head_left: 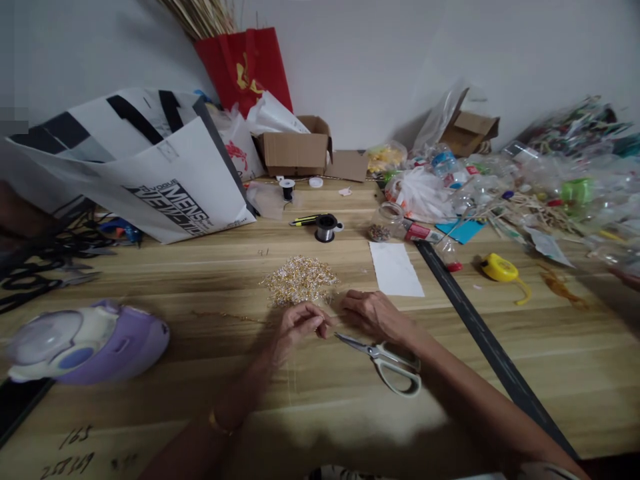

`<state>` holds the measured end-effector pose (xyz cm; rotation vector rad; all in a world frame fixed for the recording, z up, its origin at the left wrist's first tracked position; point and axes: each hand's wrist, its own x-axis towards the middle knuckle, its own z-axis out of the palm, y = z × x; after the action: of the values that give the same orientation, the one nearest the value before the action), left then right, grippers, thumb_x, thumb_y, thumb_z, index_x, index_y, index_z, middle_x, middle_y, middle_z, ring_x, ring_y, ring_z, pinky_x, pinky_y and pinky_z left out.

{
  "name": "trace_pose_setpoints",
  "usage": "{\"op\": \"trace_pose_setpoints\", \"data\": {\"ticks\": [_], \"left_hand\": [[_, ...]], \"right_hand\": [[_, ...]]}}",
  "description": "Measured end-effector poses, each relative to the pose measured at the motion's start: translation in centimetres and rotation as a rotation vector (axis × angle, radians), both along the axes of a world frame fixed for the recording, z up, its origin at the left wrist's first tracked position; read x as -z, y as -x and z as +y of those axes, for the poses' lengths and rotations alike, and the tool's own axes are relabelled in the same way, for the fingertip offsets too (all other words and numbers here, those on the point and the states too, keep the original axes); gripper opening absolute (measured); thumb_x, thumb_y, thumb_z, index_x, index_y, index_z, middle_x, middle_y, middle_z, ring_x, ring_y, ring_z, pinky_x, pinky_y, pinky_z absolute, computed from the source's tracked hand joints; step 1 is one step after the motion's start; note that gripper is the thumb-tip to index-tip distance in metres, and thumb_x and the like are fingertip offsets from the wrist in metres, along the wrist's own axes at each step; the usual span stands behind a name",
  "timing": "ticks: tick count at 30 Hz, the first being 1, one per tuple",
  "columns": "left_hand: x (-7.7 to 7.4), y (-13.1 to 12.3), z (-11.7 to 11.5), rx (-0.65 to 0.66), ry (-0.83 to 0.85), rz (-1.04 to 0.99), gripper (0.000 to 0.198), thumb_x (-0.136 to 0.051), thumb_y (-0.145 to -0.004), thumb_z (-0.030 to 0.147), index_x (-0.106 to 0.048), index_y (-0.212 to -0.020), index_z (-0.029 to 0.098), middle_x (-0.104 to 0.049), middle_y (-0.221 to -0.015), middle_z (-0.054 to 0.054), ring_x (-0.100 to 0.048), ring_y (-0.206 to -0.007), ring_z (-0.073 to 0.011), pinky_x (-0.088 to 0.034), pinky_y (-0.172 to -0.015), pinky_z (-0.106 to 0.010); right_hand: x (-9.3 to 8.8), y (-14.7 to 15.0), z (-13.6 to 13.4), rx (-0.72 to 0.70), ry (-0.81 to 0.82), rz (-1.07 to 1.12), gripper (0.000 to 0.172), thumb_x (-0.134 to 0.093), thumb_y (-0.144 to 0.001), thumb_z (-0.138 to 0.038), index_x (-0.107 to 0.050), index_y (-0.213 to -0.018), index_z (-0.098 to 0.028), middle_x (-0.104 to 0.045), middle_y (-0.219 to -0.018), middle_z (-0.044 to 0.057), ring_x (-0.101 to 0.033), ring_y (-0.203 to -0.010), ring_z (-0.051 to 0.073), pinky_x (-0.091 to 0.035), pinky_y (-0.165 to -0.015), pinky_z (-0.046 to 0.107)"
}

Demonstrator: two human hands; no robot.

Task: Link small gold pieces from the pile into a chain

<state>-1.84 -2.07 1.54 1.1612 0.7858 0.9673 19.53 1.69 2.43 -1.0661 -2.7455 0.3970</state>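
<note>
Two half-curled hands, left hand (299,327) and right hand (374,312), beside gold beadwork (301,279), fingers' grip unclear

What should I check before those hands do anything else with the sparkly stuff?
1. Gold-and-clear pile close to both hands: ok, just beyond them.
2. Scissors laid down: ok, on the wooden table beside the right hand.
3. Scissor tips pointing away from the left hand: not ok, they point towards it.
4. Wire spool out on the table: ok, beyond the pile.
5. Fingers gripping a piece firmly: cannot tell, too small to see.
</note>
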Motion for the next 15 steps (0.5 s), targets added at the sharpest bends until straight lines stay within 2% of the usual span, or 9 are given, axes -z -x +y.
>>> {"op": "trace_pose_setpoints", "data": {"ticks": [3,15], "left_hand": [[0.1,0.0,0.1,-0.012,0.026,0.017,0.021,-0.064,-0.075,0.032,-0.059,-0.072,0.011,-0.064,-0.067,-0.004,-0.058,-0.060,-0.0120,-0.045,-0.060,-0.024],[0.5,-0.1,0.3,-0.100,0.062,0.040,0.021,-0.065,-0.073,0.032,-0.057,-0.070,0.013,-0.062,-0.063,-0.001,-0.055,-0.058,-0.0107,-0.043,-0.059,-0.023]], "right_hand": [[0.2,-0.4,0.2,0.032,0.013,-0.001,0.016,-0.045,-0.091,-0.021,-0.058,-0.083,-0.018,-0.059,-0.079,0.003,-0.053,-0.063,0.011,-0.028,-0.055,0.022],[-0.6,-1.2,0.7,0.157,0.077,-0.088,0.016,-0.044,-0.089,-0.018,-0.057,-0.079,-0.017,-0.060,-0.079,0.003,-0.053,-0.066,0.010,-0.030,-0.060,0.020]]}}
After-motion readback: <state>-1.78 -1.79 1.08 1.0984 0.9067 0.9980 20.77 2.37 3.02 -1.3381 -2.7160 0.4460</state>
